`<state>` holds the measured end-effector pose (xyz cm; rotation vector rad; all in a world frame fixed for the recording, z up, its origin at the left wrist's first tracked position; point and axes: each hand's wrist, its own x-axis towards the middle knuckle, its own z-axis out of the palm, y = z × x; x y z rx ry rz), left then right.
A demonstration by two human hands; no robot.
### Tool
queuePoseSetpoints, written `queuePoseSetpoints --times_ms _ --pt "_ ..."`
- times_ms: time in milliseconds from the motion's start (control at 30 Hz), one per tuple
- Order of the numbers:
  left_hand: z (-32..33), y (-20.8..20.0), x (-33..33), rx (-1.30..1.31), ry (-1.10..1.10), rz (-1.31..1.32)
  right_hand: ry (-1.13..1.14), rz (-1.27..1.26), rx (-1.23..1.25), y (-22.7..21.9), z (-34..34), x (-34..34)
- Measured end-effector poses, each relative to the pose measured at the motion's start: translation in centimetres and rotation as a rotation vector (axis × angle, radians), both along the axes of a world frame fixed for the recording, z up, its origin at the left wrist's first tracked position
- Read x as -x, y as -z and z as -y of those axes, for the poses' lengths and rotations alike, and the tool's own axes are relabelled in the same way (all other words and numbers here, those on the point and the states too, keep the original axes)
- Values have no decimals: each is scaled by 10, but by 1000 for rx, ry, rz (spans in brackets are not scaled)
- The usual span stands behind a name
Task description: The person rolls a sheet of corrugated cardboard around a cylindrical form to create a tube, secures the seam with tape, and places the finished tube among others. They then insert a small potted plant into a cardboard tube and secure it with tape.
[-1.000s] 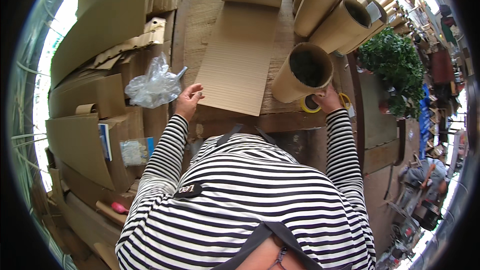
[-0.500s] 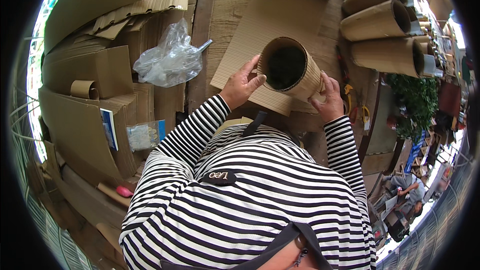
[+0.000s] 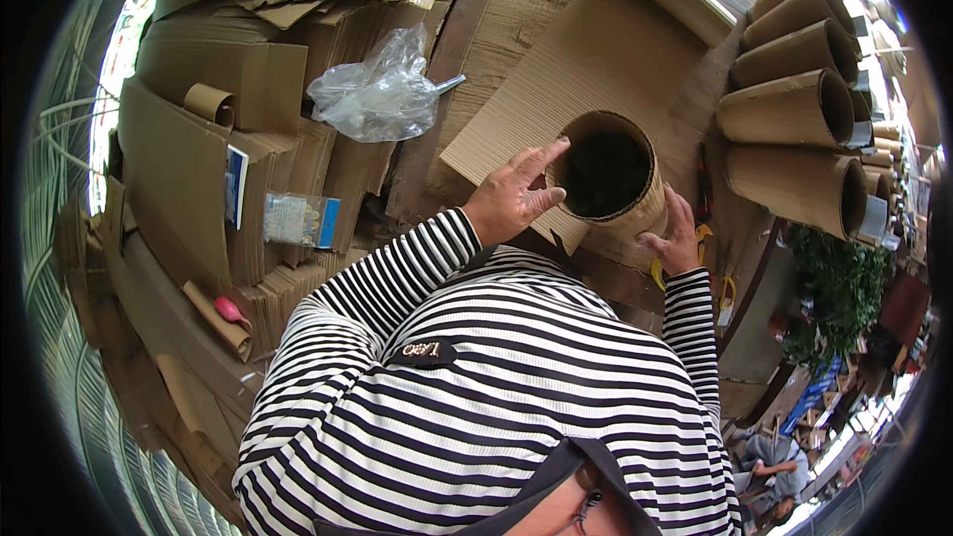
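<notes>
A corrugated cardboard tube [image 3: 643, 220] stands slightly tilted between my hands, its round opening facing up. Dark green stuff [image 3: 604, 177], too dim to make out, fills its inside. My left hand [image 3: 512, 193] holds the tube's left side, thumb and fingers parted along the rim. Around the lower right wall curves my right hand [image 3: 677, 238], its fingertips partly hidden. Beneath and behind the tube lies a corrugated cardboard sheet [image 3: 586, 60], its far end rolled up.
A crumpled clear plastic bag [image 3: 377, 89] lies left of the sheet. Stacked cardboard [image 3: 179, 179] fills the left side. Several cardboard tubes [image 3: 784, 109] lie in a row at right, above green leafy plants [image 3: 839, 288]. Yellow-handled tools [image 3: 728, 293] lie near my right hand. Someone sits at far lower right [image 3: 779, 467].
The view has turned, shifting the surroundings. The tube has tipped more upright, and its opening looks rounder. Both hands stay at its sides.
</notes>
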<state>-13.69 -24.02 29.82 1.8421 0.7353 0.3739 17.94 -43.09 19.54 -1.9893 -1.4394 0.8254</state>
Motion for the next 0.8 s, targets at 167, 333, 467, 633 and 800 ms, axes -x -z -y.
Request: queuePoseSetpoints --times_ms 167,333,467,633,800 --pt "11 10 0 -107 -63 -75 -12 -224 -78 43 -10 -22" --pt "4 35 20 -174 -210 -221 -54 -239 14 95 -39 -42" --pt "-21 90 32 92 -319 -152 67 -465 153 166 -43 -75" --pt "-37 130 55 345 -457 -156 34 -463 228 153 -66 -58" --pt "-46 180 67 573 -529 -56 129 -553 202 166 -61 -56"
